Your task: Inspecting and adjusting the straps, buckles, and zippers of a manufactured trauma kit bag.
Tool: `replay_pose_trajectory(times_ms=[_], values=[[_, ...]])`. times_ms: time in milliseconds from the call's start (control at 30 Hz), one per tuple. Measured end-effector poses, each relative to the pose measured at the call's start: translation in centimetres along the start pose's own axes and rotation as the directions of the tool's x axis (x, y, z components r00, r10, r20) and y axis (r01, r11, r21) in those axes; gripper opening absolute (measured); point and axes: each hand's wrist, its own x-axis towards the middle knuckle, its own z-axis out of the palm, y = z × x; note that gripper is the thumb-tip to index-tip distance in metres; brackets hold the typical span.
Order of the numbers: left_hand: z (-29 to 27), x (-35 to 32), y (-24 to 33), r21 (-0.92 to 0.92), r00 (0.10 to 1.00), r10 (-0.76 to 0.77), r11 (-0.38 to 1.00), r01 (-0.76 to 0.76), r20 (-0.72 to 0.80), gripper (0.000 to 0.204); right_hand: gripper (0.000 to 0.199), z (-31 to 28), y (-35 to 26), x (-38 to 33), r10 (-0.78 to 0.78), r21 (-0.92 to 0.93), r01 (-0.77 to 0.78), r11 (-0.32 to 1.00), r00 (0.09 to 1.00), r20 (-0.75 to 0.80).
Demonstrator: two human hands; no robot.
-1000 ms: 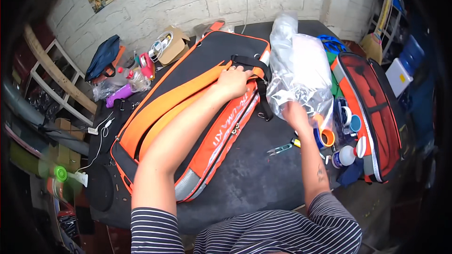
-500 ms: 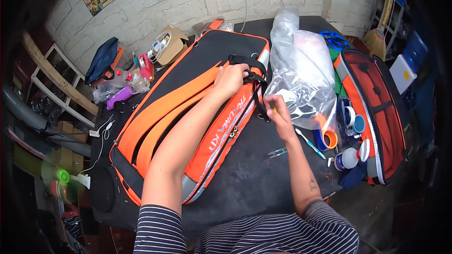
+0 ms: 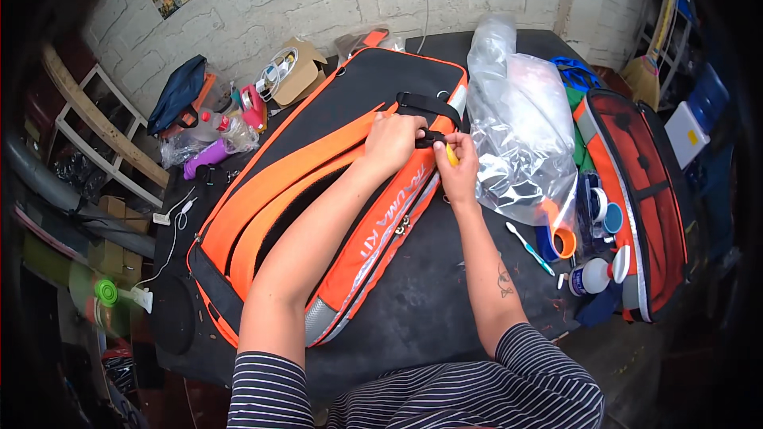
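Observation:
A large orange and black kit bag [image 3: 389,71] lies slanted across the table, its two orange shoulder straps [image 3: 278,171] on top. At its far right end, my left hand [image 3: 387,143] is closed on a black strap with a buckle [image 3: 430,138]. My right hand [image 3: 459,171] meets it there, fingertips pinched at the strap. A small yellow object [image 3: 452,155] is held in the right hand's fingers; its kind is mostly hidden by them. A wider black webbing strap [image 3: 429,106] crosses the bag just beyond.
Clear plastic wrapping [image 3: 517,127] lies right of the bag. A second orange bag [image 3: 636,191] stands farther right, near a spray bottle [image 3: 592,274], tape rolls [image 3: 564,242] and a toothbrush [image 3: 531,250]. Bottles and a cardboard box [image 3: 300,75] sit at the back left.
My right hand has moved up and left from beside the bag to the strap at my left hand. The yellow object in it now shows more. My left hand stays at the strap.

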Motion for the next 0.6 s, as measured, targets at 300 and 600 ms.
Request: replay_pose_trajectory(times_ms=[300, 600], values=[[0.0, -0.1, 0.2, -0.013, 0.999, 0.027, 1.0, -0.027, -0.032, 0.015, 0.031, -0.5, -0.3, -0.2, -0.189, -0.184, 0.19, 0.964, 0.982, 0.023], [0.0, -0.1, 0.0, -0.014, 0.999, 0.038, 0.999, -0.038, -0.03, 0.015, 0.028, 0.1, -1.4, 0.0, -0.114, -0.304, 0.113, 0.946, 0.993, 0.014]])
